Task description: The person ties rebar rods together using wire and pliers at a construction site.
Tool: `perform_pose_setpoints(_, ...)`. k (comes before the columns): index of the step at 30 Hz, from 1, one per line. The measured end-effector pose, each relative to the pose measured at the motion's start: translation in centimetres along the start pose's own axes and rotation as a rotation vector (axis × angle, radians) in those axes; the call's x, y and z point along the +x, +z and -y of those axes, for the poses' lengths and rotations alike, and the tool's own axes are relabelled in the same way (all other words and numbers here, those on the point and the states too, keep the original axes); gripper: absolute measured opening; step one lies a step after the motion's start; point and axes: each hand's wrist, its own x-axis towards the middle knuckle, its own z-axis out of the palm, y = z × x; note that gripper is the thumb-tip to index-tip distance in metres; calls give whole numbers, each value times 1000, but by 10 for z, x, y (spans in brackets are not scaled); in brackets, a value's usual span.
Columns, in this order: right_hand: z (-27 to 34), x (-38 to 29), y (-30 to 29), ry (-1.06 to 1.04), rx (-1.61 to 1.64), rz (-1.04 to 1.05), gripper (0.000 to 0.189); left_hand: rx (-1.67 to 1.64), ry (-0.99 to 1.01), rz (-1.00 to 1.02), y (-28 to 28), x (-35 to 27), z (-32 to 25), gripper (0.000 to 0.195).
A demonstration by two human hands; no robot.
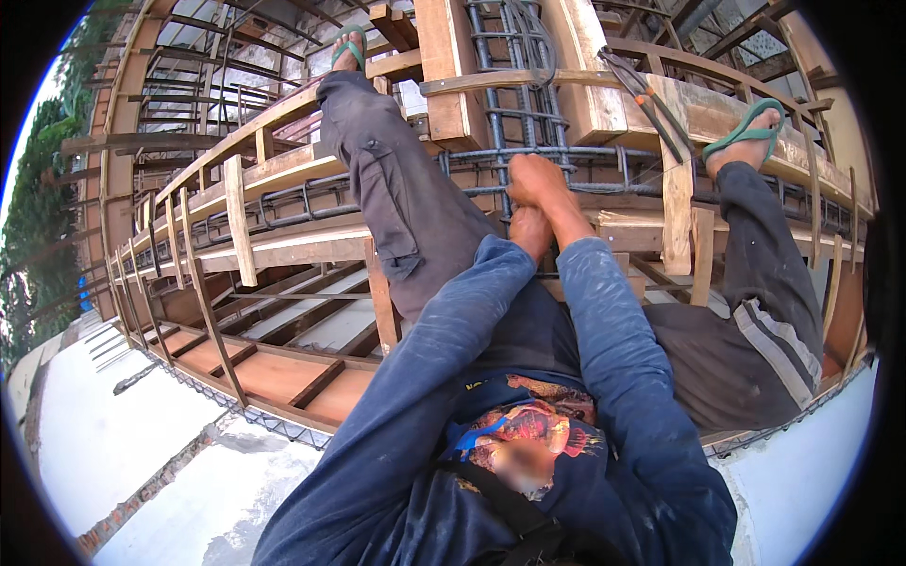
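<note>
My right hand (539, 182), fingers curled, rests at a crossing of steel reinforcing bars (524, 151). Just below it, my left hand (529, 228) is bent inward beside an upright bar (505, 201). The hands overlap, and what their fingers hold is hidden. Beyond them a rebar cage (525, 117) with stirrups runs away between two formwork boards (453, 78). A loose coil of tie wire (534, 35) lies on that cage. To the right, long-handled pincers (648, 102) with orange bands on the handles lie across the timber.
A wooden crosspiece (495, 82) spans the formwork. My sandalled feet (348, 51) straddle the beam form, on timber edges. Another rebar cage (311, 205) runs sideways in its trough. Wooden cleats (239, 219) and upright sticks (205, 318) stand along it. Open gaps show between timbers below.
</note>
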Motion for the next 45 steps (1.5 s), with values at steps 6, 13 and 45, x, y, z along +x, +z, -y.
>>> perform_pose_setpoints(6, 3, 8, 12, -210, -341, -95, 14, -339, -61, -147, -5, -11, -6, 35)
perform_pose_setpoints(13, 0, 27, 16, -586, -555, -162, 15, -232, 15, -52, -12, -3, -5, 38)
perform_pose_setpoints(45, -39, 27, 62, -809, -787, -569, 16, -1334, -948, -497, -77, 48, 72, 35)
